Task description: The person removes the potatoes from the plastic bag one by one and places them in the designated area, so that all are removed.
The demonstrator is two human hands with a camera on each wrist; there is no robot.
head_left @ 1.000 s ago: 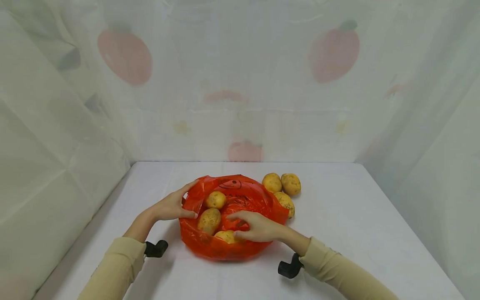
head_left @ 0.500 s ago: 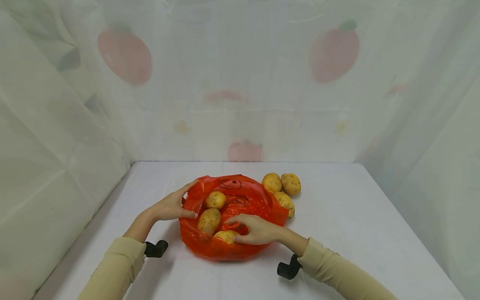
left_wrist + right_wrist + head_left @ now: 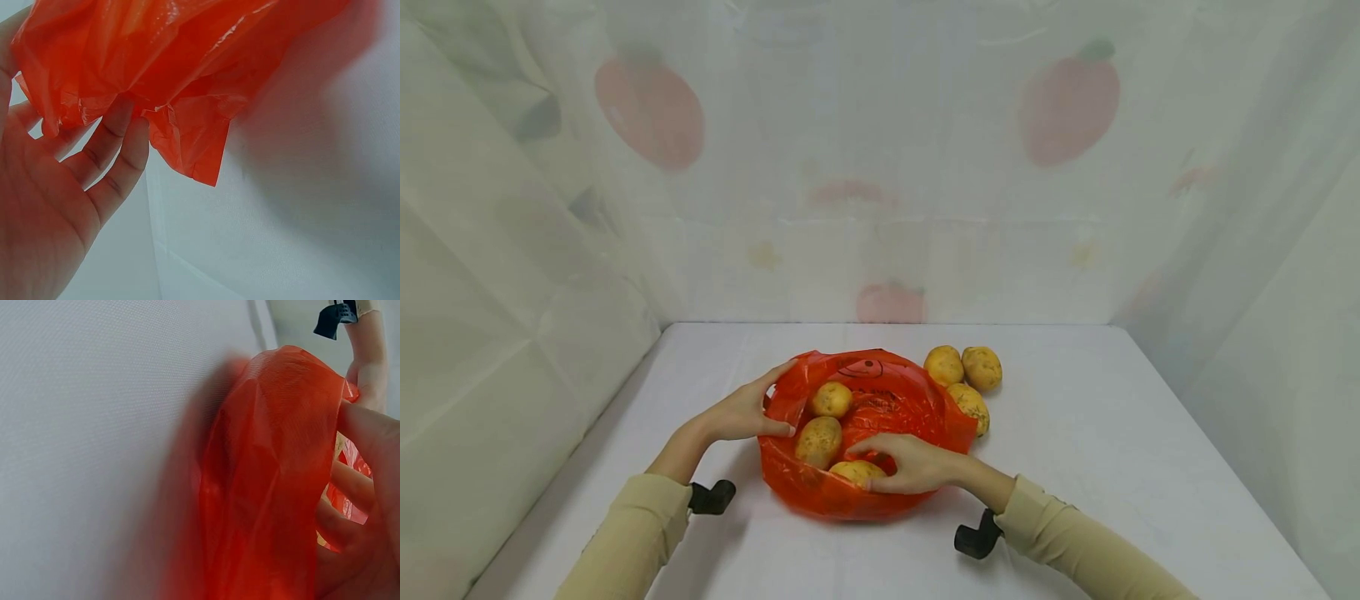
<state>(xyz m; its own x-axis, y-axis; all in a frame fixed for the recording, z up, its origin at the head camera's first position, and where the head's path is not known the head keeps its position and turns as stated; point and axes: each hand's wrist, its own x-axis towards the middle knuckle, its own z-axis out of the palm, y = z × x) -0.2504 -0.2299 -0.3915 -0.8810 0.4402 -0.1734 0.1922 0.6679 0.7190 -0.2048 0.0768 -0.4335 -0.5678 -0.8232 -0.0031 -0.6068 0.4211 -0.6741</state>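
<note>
A red plastic bag (image 3: 913, 404) lies with its mouth spread wide at the middle of the table. My left hand (image 3: 741, 414) grips its left rim, thumb inside and fingers outside; the left wrist view has these fingers against the crumpled plastic (image 3: 187, 75). Inside the bag are a small potato (image 3: 832, 400), a larger potato (image 3: 817, 442) and a front potato (image 3: 855, 472). My right hand (image 3: 917, 463) reaches over the front right rim, its thumb and curved fingers around the front potato. In the right wrist view the bag wall (image 3: 269, 475) hides most of that potato.
Three more potatoes sit just outside the bag at its back right: one at the left (image 3: 943, 365), one at the right (image 3: 982, 368), one nearer the rim (image 3: 968, 407). White cloth covers the table (image 3: 1097, 450), and pale curtains (image 3: 962, 167) enclose it.
My right hand has lowered slightly, bringing thumb and fingers around the front potato, which has shifted a little to the right. The left hand and the bag look unmoved.
</note>
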